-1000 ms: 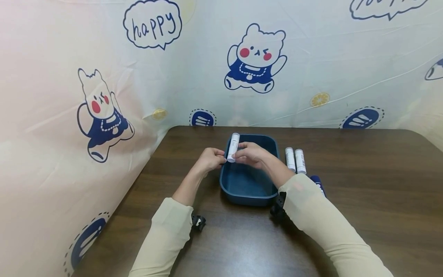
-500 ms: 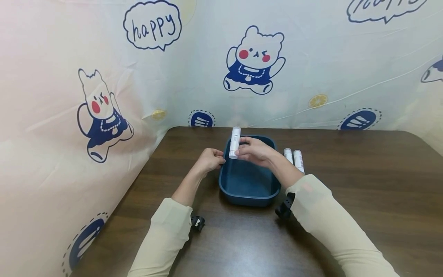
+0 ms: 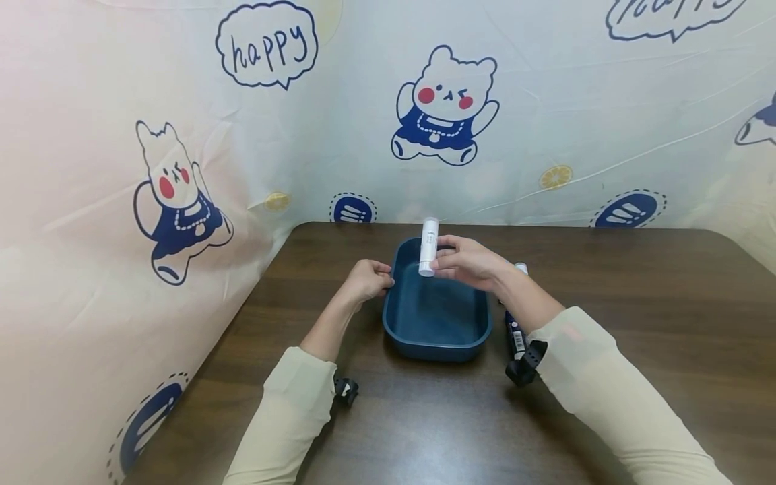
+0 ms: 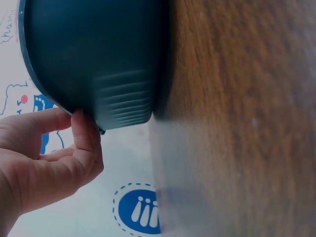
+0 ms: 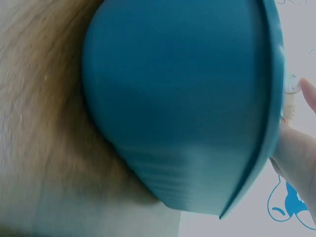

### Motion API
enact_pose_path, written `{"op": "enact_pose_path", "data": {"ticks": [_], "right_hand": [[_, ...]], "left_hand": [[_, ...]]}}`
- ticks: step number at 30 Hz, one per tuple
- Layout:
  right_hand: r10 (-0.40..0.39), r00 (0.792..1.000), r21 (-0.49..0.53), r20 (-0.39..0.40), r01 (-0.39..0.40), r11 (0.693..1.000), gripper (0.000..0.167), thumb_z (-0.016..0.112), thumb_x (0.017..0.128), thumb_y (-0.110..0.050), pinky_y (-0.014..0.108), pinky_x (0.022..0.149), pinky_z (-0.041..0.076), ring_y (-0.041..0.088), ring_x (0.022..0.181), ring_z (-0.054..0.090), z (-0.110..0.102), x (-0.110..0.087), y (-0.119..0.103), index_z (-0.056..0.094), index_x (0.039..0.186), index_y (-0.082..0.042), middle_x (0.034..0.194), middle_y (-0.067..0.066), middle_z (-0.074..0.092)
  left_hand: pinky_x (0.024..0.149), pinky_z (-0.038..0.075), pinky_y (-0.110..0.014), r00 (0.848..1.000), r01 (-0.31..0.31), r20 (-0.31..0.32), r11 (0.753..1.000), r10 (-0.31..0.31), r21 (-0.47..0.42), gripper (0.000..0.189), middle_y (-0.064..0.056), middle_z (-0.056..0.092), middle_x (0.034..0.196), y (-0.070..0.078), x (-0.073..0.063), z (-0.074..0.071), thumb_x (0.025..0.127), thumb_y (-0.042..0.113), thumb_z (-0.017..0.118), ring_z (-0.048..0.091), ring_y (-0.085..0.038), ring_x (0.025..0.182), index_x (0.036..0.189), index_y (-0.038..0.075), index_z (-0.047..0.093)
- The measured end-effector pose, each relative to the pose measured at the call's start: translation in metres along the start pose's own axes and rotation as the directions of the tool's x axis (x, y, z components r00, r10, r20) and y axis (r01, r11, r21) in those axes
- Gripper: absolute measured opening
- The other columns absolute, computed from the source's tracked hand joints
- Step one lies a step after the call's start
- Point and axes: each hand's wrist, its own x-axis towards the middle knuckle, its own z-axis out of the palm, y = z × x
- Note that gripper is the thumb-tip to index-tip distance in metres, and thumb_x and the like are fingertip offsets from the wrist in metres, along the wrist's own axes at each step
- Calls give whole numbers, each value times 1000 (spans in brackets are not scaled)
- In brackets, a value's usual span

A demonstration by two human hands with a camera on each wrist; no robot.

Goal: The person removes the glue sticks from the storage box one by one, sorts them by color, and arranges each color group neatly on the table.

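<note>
A dark blue rectangular basin [image 3: 436, 351] stands on the table. At its left rim my left hand [image 3: 366, 279] pinches the edge; in the left wrist view the thumb and fingers meet at the rim of the basin [image 4: 89, 59]. My right hand [image 3: 473, 263] grips a white cylindrical tube [image 3: 428, 248] with small print, held nearly upright above the basin. In the right wrist view, part of the right hand [image 5: 298, 153] shows beyond the basin's outer wall [image 5: 177, 98], and most of the tube is hidden.
Right of the basin lies a dark blue bottle [image 3: 516, 337] with a barcode label, partly behind the right wrist. A white tube end [image 3: 521, 268] shows past the right forearm. The brown wooden table [image 3: 400, 424] ends at a printed curtain [image 3: 521, 121].
My right hand has lifted the white tube from near the basin's left rim and carried it up and to the right. The left hand stays at the rim.
</note>
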Motion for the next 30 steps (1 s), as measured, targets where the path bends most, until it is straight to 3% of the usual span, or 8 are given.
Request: {"op": "enact_pose_path", "data": {"ticks": [15, 21, 30], "right_hand": [[-14, 998, -89, -62, 8, 996, 75, 56, 86, 5, 44, 105, 29, 36, 122, 35, -33, -22, -6, 10, 145, -1, 137, 26, 30], [-14, 996, -99, -93, 5, 995, 74, 55, 87, 6, 40, 102, 33, 35, 124, 35, -49, -33, -8, 9, 145, 0, 140, 27, 27], [12, 992, -126, -122, -28, 992, 74, 52, 88, 4, 35, 100, 37, 23, 111, 46, -78, -51, -6, 4, 144, 2, 140, 27, 23]], "left_hand": [[86, 48, -39, 1000, 4, 5, 1000, -4, 5, 28, -16, 61, 107, -1, -1, 0, 91, 5, 56, 61, -27, 92, 118, -3, 56], [87, 48, -40, 1000, 3, 4, 1000, -3, 10, 28, -16, 59, 109, -1, -1, -1, 91, 5, 56, 61, -28, 93, 118, -3, 56], [87, 48, -40, 1000, 8, 7, 1000, -8, 10, 29, -17, 59, 110, 0, -1, -1, 91, 6, 55, 61, -28, 93, 119, -2, 55]]}}
